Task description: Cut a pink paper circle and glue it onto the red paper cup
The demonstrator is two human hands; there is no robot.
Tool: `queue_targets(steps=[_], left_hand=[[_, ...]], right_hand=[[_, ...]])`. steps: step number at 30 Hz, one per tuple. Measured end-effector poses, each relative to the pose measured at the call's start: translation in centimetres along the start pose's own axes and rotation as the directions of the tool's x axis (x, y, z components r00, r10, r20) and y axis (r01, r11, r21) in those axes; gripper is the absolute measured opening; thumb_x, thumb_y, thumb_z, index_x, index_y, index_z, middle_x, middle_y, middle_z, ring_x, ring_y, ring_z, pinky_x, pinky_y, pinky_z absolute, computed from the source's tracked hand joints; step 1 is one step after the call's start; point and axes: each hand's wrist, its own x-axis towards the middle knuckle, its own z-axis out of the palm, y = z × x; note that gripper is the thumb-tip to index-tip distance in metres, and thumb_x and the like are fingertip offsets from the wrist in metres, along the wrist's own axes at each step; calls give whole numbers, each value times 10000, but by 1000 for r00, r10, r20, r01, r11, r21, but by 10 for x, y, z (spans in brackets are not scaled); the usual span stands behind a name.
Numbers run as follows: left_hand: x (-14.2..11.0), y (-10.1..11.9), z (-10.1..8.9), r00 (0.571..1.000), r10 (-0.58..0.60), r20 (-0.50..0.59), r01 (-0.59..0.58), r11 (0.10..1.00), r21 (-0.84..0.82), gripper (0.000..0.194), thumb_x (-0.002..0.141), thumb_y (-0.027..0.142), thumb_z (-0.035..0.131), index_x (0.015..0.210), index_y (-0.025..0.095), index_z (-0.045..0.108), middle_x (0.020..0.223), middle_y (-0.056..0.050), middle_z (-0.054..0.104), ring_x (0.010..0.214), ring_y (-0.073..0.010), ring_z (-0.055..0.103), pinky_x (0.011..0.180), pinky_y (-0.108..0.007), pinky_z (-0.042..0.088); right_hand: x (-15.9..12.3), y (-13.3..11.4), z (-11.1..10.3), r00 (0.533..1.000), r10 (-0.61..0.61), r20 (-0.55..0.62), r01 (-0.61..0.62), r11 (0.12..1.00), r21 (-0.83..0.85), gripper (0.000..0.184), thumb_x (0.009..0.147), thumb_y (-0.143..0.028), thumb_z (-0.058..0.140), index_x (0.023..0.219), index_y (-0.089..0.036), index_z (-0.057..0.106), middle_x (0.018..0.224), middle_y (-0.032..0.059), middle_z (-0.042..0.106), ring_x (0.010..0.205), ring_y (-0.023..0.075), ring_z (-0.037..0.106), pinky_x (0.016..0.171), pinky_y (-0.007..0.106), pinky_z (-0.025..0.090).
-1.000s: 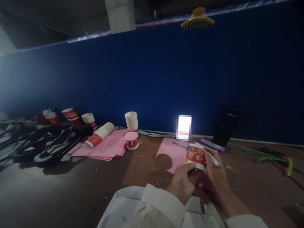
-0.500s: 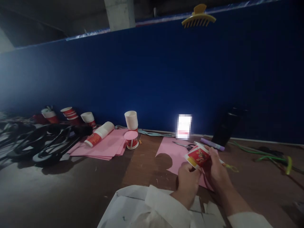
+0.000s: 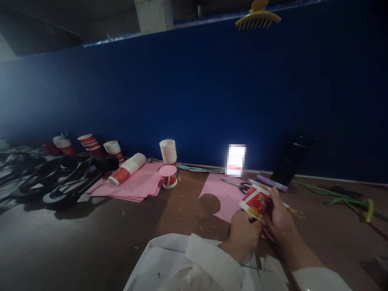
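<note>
Tilted on its side, a red and white paper cup (image 3: 257, 201) with a yellow band near its rim is held above the table between both hands. My right hand (image 3: 280, 210) wraps its far right side. My left hand (image 3: 246, 229) is closed at the cup's lower edge, its fingertips partly hidden. Beneath and behind the cup lies a pink paper sheet (image 3: 210, 190) with a round piece cut out. Scissors (image 3: 239, 185) rest on that sheet. A pink paper disc (image 3: 167, 170) sits on top of another upside-down red paper cup (image 3: 169, 181).
Stacked pink sheets (image 3: 142, 186) carry a lying stack of paper cups (image 3: 129, 167). More cups (image 3: 90, 144) stand along the blue partition (image 3: 182, 89). Black straps (image 3: 72, 186) lie left. A purple marker (image 3: 273, 183), a bright pixelated screen (image 3: 236, 159) and green cables (image 3: 342, 200) are right.
Both hands and the cup have moved slightly right and down in view. The cup has turned a little, so more of its printed side shows.
</note>
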Motion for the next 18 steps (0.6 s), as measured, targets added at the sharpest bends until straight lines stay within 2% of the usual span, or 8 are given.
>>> queue_targets(steps=[3,6,10,15,18], left_hand=[[-1,7,-3,999,-46,24,47,999,-26,121,709,184,644,591,185,615,608,-7,569,607,-145,473,620,-275,386],[-1,13,-6,993,-107,52,110,992,-56,73,707,184,637,642,177,670,627,-21,595,604,-154,506,616,-284,392],[1,11,-8,977,-203,67,209,974,-83,43,689,204,703,689,164,717,630,-21,617,593,-157,530,618,-292,417],[7,0,-6,984,-172,42,176,974,-141,135,664,240,774,756,143,751,632,-11,617,596,-133,510,618,-279,393],[9,1,-5,972,-230,45,234,928,-289,256,620,314,808,773,126,727,598,-1,587,547,-111,484,586,-270,371]], right_hand=[[-3,-3,3,973,231,-21,-226,964,140,483,813,-663,654,1064,-253,682,869,44,765,685,240,724,646,429,626],[-5,-5,7,946,316,-70,-293,928,231,485,776,-604,728,1108,-255,670,836,13,752,630,203,696,618,382,616],[-5,-3,9,947,301,-113,-268,934,237,498,754,-594,754,1107,-255,663,832,5,745,620,194,684,585,364,602],[-1,5,6,980,163,-119,-146,980,135,492,777,-622,711,1076,-237,652,863,20,744,679,217,703,635,394,608],[3,7,2,982,127,-141,-112,988,108,496,759,-615,732,1056,-223,665,869,23,740,703,210,702,635,360,593]])
